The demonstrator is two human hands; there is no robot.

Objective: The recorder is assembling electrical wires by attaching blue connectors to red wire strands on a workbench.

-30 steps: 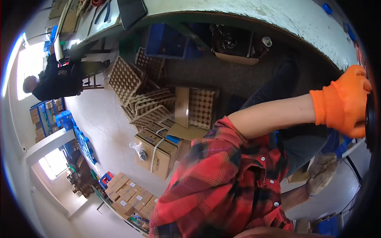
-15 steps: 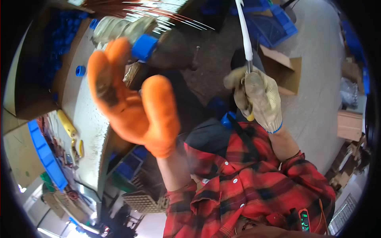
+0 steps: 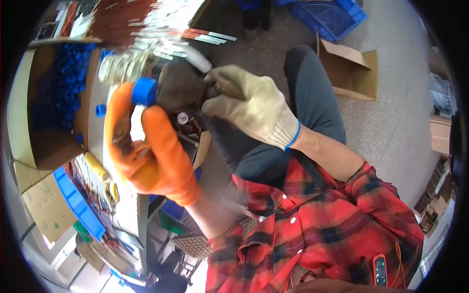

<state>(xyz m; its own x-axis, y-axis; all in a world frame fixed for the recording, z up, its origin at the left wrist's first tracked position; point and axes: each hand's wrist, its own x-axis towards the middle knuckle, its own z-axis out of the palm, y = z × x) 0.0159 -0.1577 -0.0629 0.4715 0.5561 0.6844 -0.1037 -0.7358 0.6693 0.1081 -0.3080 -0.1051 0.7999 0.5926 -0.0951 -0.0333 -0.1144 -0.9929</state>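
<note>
My left hand (image 3: 151, 151), in an orange glove, has its thumb and finger around a short blue plastic ring (image 3: 145, 91). That ring sits against the rounded end of a dark block (image 3: 181, 88). My right hand (image 3: 256, 105), in a cream knitted glove with a blue cuff edge, is closed just right of the block. From its fingertips a slim white rod (image 3: 196, 59) points up and left; it is smeared by motion, and its far end cannot be made out.
An open carton (image 3: 36, 105) of blue plastic pieces stands at left. One loose blue ring (image 3: 100, 110) lies beside it. Pliers (image 3: 111, 193) and a blue tray (image 3: 80, 205) are lower left. Thin red strips with white ends (image 3: 141, 29) lie at the top. An open cardboard box (image 3: 349, 73) stands on the floor.
My right hand has swung left to the dark block, tilting the white rod leftward. My left hand has drawn its fingers in around the blue ring. The view has shifted.
</note>
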